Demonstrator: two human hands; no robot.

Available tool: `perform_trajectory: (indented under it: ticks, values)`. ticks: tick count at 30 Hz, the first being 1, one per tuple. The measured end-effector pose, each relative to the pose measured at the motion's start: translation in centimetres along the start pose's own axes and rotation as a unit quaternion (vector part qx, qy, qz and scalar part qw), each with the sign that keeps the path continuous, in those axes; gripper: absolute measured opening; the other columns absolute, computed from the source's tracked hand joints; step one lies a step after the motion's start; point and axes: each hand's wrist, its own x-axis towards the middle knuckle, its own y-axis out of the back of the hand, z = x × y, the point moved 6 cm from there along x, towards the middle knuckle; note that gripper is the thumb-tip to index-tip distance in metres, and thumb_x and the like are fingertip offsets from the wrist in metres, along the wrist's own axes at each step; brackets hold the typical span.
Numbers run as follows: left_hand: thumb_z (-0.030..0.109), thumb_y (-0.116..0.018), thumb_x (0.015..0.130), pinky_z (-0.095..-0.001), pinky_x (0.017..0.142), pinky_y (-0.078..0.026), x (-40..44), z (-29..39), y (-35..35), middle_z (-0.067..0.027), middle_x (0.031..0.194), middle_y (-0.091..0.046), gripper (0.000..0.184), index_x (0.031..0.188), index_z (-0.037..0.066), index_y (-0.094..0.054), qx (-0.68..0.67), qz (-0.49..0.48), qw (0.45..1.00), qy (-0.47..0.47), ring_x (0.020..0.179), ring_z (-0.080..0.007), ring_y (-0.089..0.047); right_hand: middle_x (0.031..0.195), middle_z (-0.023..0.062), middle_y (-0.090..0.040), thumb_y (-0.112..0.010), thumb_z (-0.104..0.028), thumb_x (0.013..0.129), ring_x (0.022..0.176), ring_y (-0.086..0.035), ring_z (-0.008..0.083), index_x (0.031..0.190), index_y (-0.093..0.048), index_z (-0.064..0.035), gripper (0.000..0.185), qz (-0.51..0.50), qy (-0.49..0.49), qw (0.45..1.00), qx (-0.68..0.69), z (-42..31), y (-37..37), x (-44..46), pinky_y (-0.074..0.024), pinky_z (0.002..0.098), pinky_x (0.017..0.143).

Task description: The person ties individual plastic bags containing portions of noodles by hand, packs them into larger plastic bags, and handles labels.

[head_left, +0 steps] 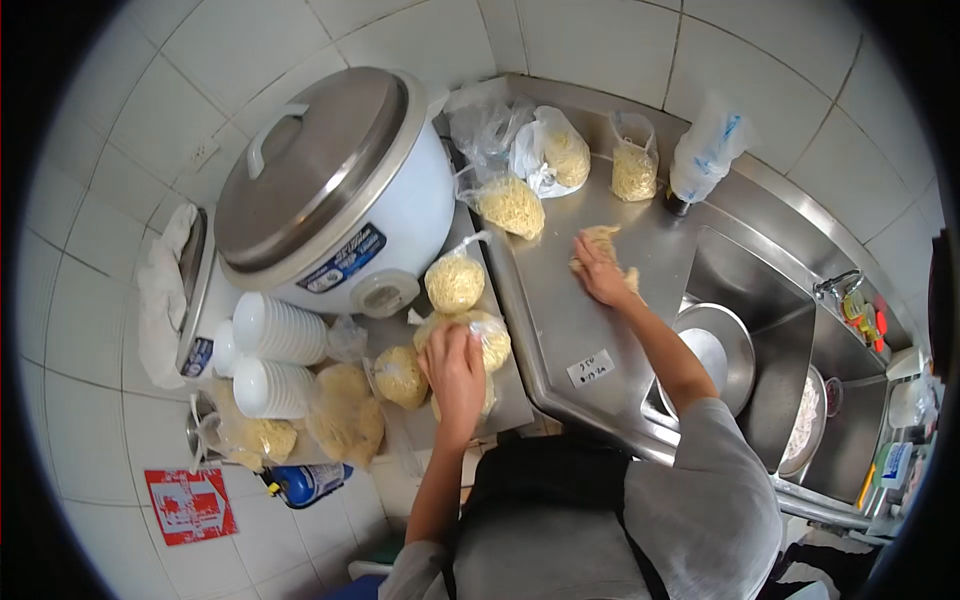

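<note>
My left hand (456,372) is at the left counter, its fingers curled onto a plastic bag of noodles (490,343) in a cluster of similar bags. Beside it lie another round bag of noodles (400,377) and, further back, a knotted one (455,282). My right hand (602,272) is on the steel drainboard (560,310), pressing a crumpled tan cloth (603,238) against the metal. Part of the cloth sticks out past the fingers. Behind that hand stand more bags of noodles (511,206), one of them in a white bag (565,155).
A large rice cooker (330,200) fills the back left, with stacked white cups (272,388) before it. At right are sink basins with a metal bowl (738,345). A white label (590,369) lies on the drainboard; a plastic-covered container (705,160) stands behind.
</note>
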Motion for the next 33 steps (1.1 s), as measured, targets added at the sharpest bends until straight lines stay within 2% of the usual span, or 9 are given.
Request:
perform_trajectory:
  ticks: [6, 12, 15, 16, 20, 23, 27, 32, 33]
  values:
    - [0.015, -0.056, 0.081, -0.0412, 0.086, -0.03, -0.6, 2.3, -3.6, -0.0089, 0.105, -0.052, 0.016, 0.095, 0.007, -0.057, 0.045, -0.121, 0.99, -0.053, 0.102, -0.0274, -0.047, 0.142, 0.0128, -0.027, -0.037, -0.022, 0.09, 0.128, -0.029, 0.0314, 0.133, -0.03, 0.0017, 0.049, -0.024, -0.021, 0.997, -0.064, 1.6, -4.6, 10.2, -0.0236, 0.0402, 0.106]
    - [0.012, -0.054, 0.081, -0.0418, 0.088, -0.029, 1.4, -0.9, -3.0, -0.01, 0.107, -0.052, 0.02, 0.101, 0.008, -0.055, 0.125, -0.027, 0.992, 0.019, 0.105, -0.0264, -0.046, 0.139, 0.0128, -0.032, -0.039, -0.028, 0.089, 0.124, -0.035, 0.03, 0.131, -0.035, -0.0032, 0.049, 0.043, -0.043, 0.994, -0.09, 5.8, -2.8, 11.4, -0.0293, 0.0406, 0.102]
    - [0.008, -0.053, 0.08, -0.0417, 0.09, -0.028, 1.2, -1.7, -2.5, -0.0112, 0.107, -0.05, 0.031, 0.112, 0.009, -0.052, 0.111, -0.029, 0.993, 0.033, 0.106, -0.0273, -0.045, 0.134, 0.013, -0.037, -0.046, -0.036, 0.085, 0.119, -0.04, 0.0303, 0.127, -0.039, -0.0047, 0.052, -0.056, -0.194, 0.979, -0.005, 4.7, 0.6, 10.5, -0.0358, 0.0421, 0.096]
    - [0.007, -0.053, 0.08, -0.0417, 0.09, -0.028, 0.8, -1.5, -2.5, -0.0111, 0.108, -0.049, 0.034, 0.114, 0.009, -0.051, 0.101, -0.035, 0.994, 0.027, 0.107, -0.0274, -0.044, 0.125, 0.0174, -0.044, -0.057, -0.037, 0.079, 0.112, -0.045, 0.0326, 0.123, -0.042, -0.0041, 0.057, 0.1, -0.116, 0.988, -0.021, 4.2, 2.4, 10.8, -0.0398, 0.0428, 0.09]
    - [0.006, -0.053, 0.078, -0.0424, 0.09, -0.027, -0.2, -0.9, -3.3, -0.0118, 0.112, -0.046, 0.041, 0.119, 0.009, -0.05, 0.069, -0.079, 0.994, -0.004, 0.109, -0.0289, -0.043, 0.111, 0.0259, -0.052, -0.066, -0.024, 0.073, 0.102, -0.051, 0.0383, 0.124, -0.04, -0.0069, 0.06, 0.4, -0.002, 0.908, -0.126, -4.3, 13.3, 14.7, -0.0427, 0.0416, 0.085]
    - [0.005, -0.054, 0.076, -0.0423, 0.094, -0.024, -0.6, -1.1, -3.5, -0.014, 0.117, -0.045, 0.045, 0.12, 0.01, -0.05, 0.092, -0.083, 0.992, 0.01, 0.115, -0.0302, -0.04, 0.099, 0.0232, -0.058, -0.066, -0.023, 0.074, 0.092, -0.056, 0.0379, 0.115, -0.05, -0.0085, 0.046, 0.163, -0.101, 0.981, 0.031, 1.7, 9.8, 22.2, -0.0456, 0.0423, 0.078]
    - [0.007, -0.053, 0.078, -0.045, 0.092, -0.026, -0.2, 2.6, 0.1, -0.013, 0.122, -0.04, 0.044, 0.122, 0.009, -0.049, 0.051, -0.058, 0.996, -0.044, 0.119, -0.0319, -0.037, 0.071, 0.0157, -0.058, -0.062, -0.021, 0.078, 0.072, -0.059, 0.0322, 0.1, -0.06, -0.005, 0.027, 0.212, -0.007, 0.977, -0.005, 4.7, 10.3, 25.2, -0.0468, 0.041, 0.066]
    - [0.009, -0.054, 0.082, -0.0425, 0.092, -0.03, 0.4, 5.4, 2.5, -0.0125, 0.123, -0.041, 0.039, 0.121, 0.008, -0.05, -0.055, -0.06, 0.993, -0.086, 0.117, -0.0301, -0.04, 0.065, 0.017, -0.056, -0.056, -0.023, 0.084, 0.062, -0.054, 0.0358, 0.088, -0.063, -0.0058, 0.019, 0.341, 0.008, 0.935, 0.1, -7.9, 22.9, 18.6, -0.0436, 0.0396, 0.058]
    - [0.009, -0.054, 0.082, -0.0417, 0.092, -0.031, 0.7, 5.7, 2.2, -0.0127, 0.122, -0.042, 0.039, 0.121, 0.008, -0.049, -0.086, -0.067, 0.99, -0.09, 0.116, -0.03, -0.041, 0.064, 0.017, -0.055, -0.056, -0.024, 0.084, 0.059, -0.052, 0.035, 0.087, -0.063, -0.0054, 0.02, 0.308, 0.029, 0.947, 0.082, -8.7, 22.7, 18.4, -0.0426, 0.0389, 0.056]
